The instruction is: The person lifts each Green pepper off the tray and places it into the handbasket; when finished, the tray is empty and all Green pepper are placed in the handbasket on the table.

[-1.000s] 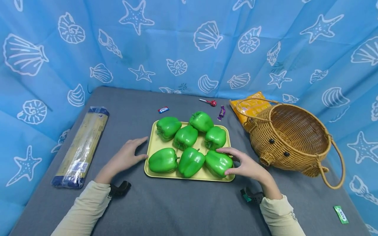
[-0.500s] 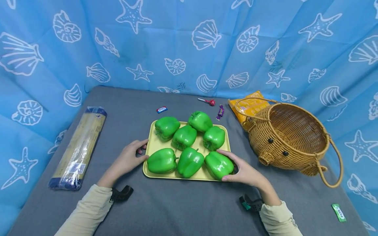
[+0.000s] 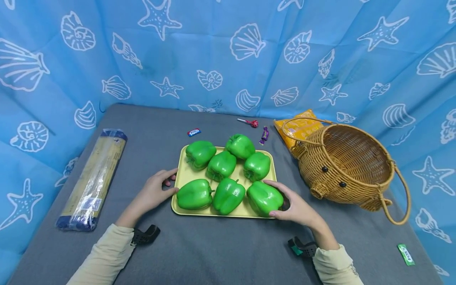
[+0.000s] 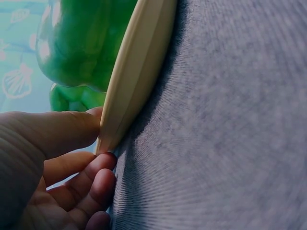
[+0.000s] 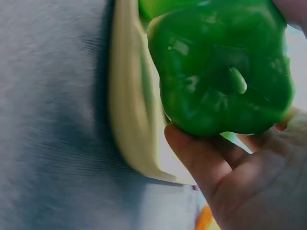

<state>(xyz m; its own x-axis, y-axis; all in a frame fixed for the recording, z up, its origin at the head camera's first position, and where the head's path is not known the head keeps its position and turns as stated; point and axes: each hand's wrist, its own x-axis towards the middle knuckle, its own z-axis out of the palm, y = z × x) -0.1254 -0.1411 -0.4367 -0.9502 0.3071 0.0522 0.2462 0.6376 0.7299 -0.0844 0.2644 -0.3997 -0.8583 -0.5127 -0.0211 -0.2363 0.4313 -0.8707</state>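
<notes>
A pale yellow tray (image 3: pixel 179 174) holds several green bell peppers, such as one in the middle (image 3: pixel 221 165) and one at the front left (image 3: pixel 194 194). My left hand (image 3: pixel 156 190) pinches the tray's left rim; in the left wrist view the thumb (image 4: pixel 62 127) lies on the rim's inner side and the other fingers curl on its outer, lower side. At the tray's front right corner, my right hand (image 3: pixel 295 204) grips a bell pepper (image 3: pixel 264 198). The right wrist view shows that bell pepper (image 5: pixel 206 67) stem end on, thumb and fingers around it.
To the right stands a wicker pig basket (image 3: pixel 345 170), with an orange packet (image 3: pixel 301 128) behind it. Long wrapped noodles (image 3: pixel 94 178) lie left. Behind the tray are a lollipop (image 3: pixel 248 122), a purple candy (image 3: pixel 264 135) and a small candy (image 3: pixel 194 132). A green candy (image 3: pixel 406 254) lies front right.
My left hand has closed in on the tray's left rim, its fingers curling under. The right hand has settled around the front right bell pepper. The head view has shifted slightly.
</notes>
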